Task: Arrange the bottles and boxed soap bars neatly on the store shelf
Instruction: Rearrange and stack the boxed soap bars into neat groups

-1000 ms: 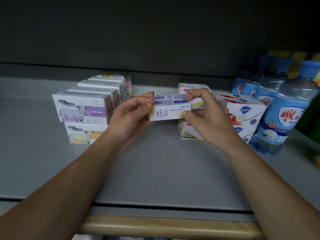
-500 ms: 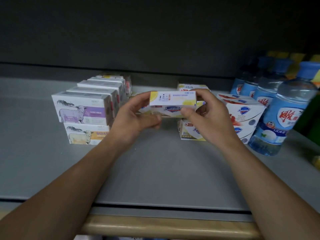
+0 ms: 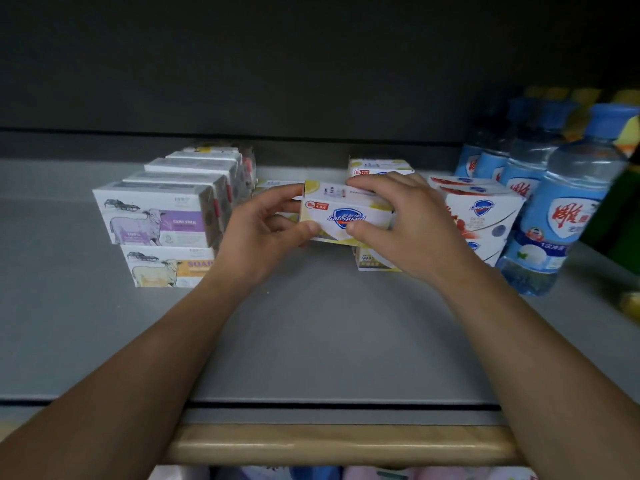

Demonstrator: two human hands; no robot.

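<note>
Both forearms reach in from the lower corners of the frame and meet at the middle, over the grey shelf (image 3: 311,341). Between them they hold one boxed soap bar, a white and yellow Safeguard box (image 3: 341,216), with its printed front turned toward the camera and its long side level. It sits at the centre of the frame, raised above the shelf surface.

The left hand (image 3: 263,233) comes up from the lower left with the wrist bent slightly back. Its thumb presses the lower left corner of the box front, and its fingers curl round the left end, so the hand pinches that end.

The right hand (image 3: 401,220) comes in from the lower right and lies over the box's right half. Its fingers arch over the top edge and its thumb presses the lower front, gripping the box from above and in front.

Just behind and below the held box, more yellow Safeguard boxes (image 3: 377,261) stand on the shelf, partly hidden by the right hand. To their right is a stack of red and white Safeguard boxes (image 3: 485,216), and just beside those, at the right edge of the frame, a row of clear bottles (image 3: 561,216) with blue caps and blue labels runs back toward the rear wall. At centre left, two layers of white boxes with sheep pictures (image 3: 156,220) stand in a row running back.
</note>
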